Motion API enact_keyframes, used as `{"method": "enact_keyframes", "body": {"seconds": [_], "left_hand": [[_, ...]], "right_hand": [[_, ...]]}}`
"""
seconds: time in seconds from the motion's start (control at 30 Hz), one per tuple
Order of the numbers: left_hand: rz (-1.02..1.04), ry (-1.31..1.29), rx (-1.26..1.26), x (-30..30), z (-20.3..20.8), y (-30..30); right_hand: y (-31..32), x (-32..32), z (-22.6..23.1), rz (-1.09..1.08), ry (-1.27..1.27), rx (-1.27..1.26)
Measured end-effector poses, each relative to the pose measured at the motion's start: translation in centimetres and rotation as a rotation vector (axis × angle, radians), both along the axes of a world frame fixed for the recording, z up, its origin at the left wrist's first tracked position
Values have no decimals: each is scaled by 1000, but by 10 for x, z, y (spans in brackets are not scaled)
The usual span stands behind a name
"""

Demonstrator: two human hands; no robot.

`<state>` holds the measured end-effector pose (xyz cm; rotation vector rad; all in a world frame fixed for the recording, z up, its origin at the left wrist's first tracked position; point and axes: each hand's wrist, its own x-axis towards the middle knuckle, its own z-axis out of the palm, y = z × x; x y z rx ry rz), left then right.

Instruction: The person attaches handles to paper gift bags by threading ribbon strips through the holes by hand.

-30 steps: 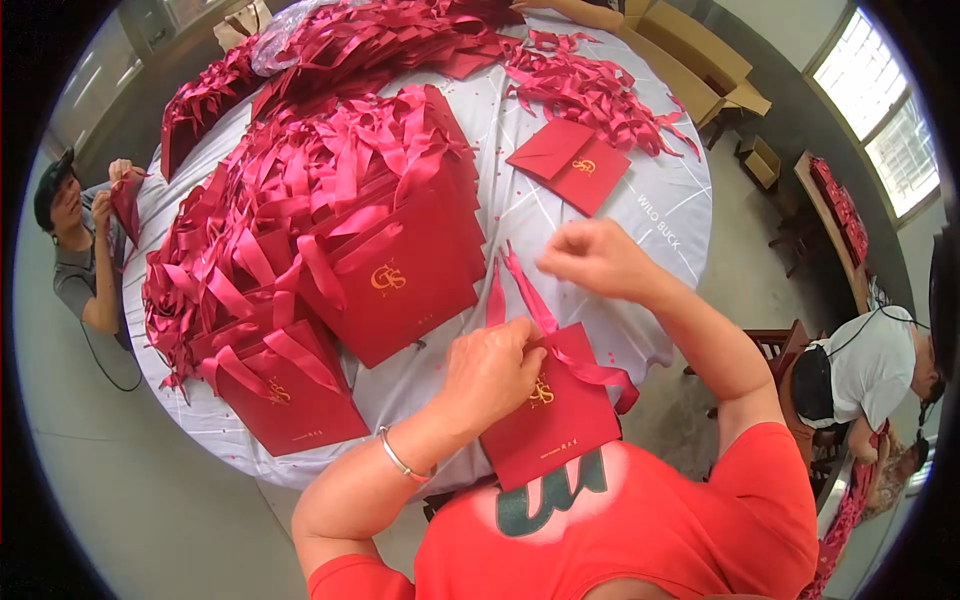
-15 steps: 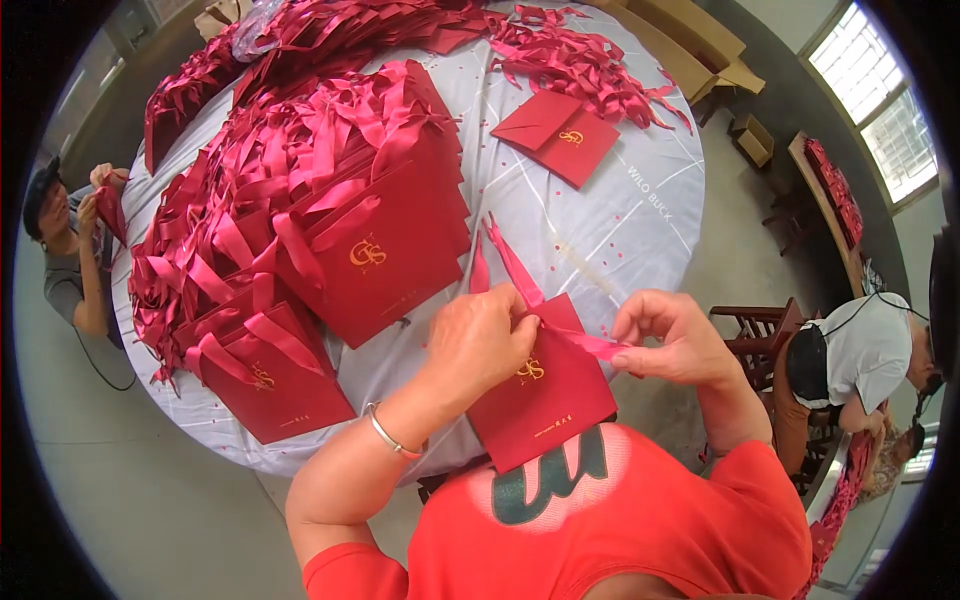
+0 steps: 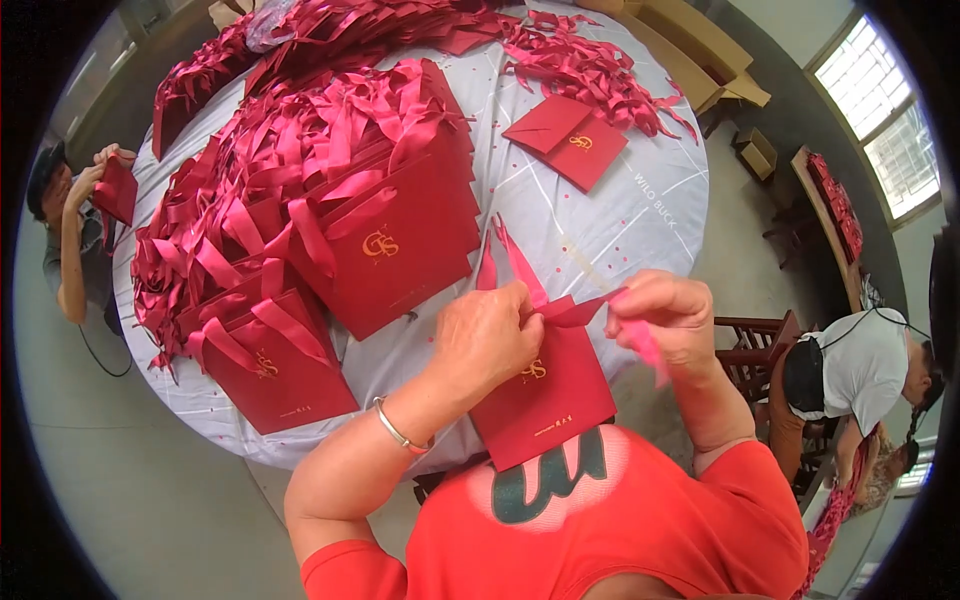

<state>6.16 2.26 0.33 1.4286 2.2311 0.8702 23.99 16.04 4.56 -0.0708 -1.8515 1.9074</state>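
red bag [image 3: 545,405] upright, ribbon end away

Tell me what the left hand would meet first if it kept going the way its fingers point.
Probably the right hand: the left hand points right along the ribbon both pinch above the red envelope. Depth is unclear.

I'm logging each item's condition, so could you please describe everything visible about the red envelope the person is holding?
The red envelope is flat, card-like and dark red, with a small gold emblem partly hidden by the left hand. It lies tilted at the near table edge, its lower corner overhanging against the person's orange shirt. Red ribbon rises from its top; the left hand pinches it there, and the right hand pulls a strand sideways.
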Motion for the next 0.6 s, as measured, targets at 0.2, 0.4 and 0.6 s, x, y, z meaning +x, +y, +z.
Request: {"method": "enact_keyframes", "body": {"seconds": [0.2,0.4,0.6], "left_hand": [[5,28,-27,1,0,-1],[-35,10,91,2,-3,-8],[-161,-263,284,-21,-2,-9]], "right_hand": [[-6,-24,13,-239,275,323],[-19,-27,18,-99,-21,56],[-18,-54,-31,-179,-150,655]]}}
